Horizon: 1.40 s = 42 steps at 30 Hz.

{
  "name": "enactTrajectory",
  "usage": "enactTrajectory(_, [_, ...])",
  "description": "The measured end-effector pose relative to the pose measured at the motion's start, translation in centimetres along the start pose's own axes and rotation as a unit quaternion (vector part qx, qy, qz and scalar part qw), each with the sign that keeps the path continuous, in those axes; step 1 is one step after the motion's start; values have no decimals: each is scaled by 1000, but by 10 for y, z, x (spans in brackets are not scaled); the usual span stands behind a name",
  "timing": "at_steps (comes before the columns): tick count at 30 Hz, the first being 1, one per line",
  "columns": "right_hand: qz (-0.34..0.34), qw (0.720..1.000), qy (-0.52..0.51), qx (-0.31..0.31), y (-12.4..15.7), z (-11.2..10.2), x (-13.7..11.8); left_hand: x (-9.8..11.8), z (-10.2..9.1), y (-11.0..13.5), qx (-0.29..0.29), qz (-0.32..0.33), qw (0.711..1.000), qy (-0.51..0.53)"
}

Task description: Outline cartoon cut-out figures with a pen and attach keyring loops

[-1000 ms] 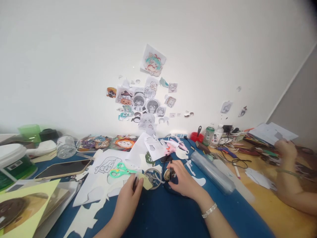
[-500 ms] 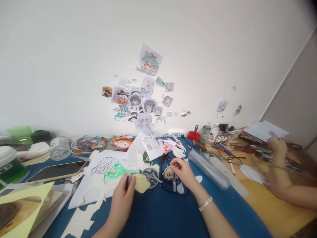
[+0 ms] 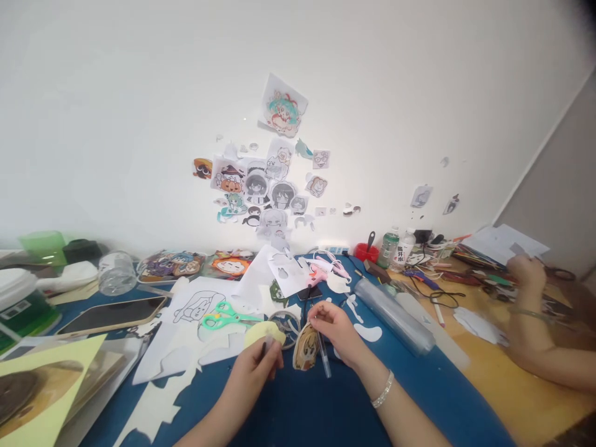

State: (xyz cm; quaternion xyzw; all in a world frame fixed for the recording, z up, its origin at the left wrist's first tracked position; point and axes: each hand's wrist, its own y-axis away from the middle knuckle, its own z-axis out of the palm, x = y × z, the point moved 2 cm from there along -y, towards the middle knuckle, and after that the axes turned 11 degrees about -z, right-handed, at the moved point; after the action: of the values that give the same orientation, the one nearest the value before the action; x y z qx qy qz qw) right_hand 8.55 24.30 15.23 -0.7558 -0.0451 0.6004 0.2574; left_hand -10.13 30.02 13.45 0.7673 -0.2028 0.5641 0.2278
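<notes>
My left hand is closed on a pale yellow cut-out piece. A small dark stick-like thing pokes up between its thumb and fingers, too blurred to name. My right hand pinches the top edge of a cartoon-face cutout, which hangs tilted above the blue table cover. A slim, clear-ended pen-like tool points down from under the same hand; its upper part is hidden. Green scissors lie on paper left of the hands. Just behind the cutout is a roll of tape.
A clear plastic roll lies to the right, a pink glue gun behind. At left are a phone and a white-lidded tub. Another person's hand is over papers at far right. Drawings hang on the wall.
My right hand has picked the cartoon-face cutout up off the table and moved slightly left. My left hand, with the yellow piece, has shifted right, nearer to it.
</notes>
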Motion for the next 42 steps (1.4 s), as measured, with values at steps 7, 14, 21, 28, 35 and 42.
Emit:
enactTrajectory(7, [43, 997, -59, -27, 6, 22, 3, -8, 16, -1, -101, -22, 994, 39])
enactTrajectory(14, [21, 998, -45, -33, 7, 28, 5, -13, 19, -2, -105, -28, 993, 48])
enactTrajectory(21, [-108, 990, 68, 58, 6, 19, -4, -9, 8, 1, 19, -18, 1000, 3])
enactTrajectory(28, [-220, 944, 248, -4, 23, 44, -14, -8, 6, 5, 59, -2, 998, -28])
enactTrajectory(35, [-265, 902, 340, 5, 24, 49, -12, -10, 6, 4, 59, 2, 998, -11])
enactTrajectory(42, [-247, 902, 355, -8, 24, 46, -12, -16, 6, -2, 50, -5, 998, 26])
